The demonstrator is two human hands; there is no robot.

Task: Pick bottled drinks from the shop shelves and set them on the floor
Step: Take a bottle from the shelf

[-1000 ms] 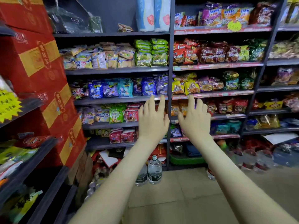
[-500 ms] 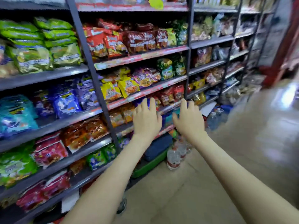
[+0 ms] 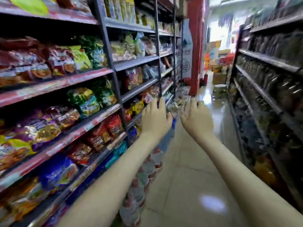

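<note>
While several bottles (image 3: 150,167) stand on the floor (image 3: 188,177), left grip (image 3: 155,119) and right grip (image 3: 197,119) are spread and empty; picking likely remains.

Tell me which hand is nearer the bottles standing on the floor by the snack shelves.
Left. The left hand is raised over the row of bottles; the right hand is farther right, over bare floor. Neither touches them.

Left shelf edges (image 3: 57,86): pinkish red
Snack packets (image 3: 113,126): red, orange, purple, blue, green, yellow
Near bottles (image 3: 152,167): clear, red labels
Floor (image 3: 188,177): beige tiles
Far pillar (image 3: 196,46): red
Right shelves (image 3: 268,60): dark grey
</note>
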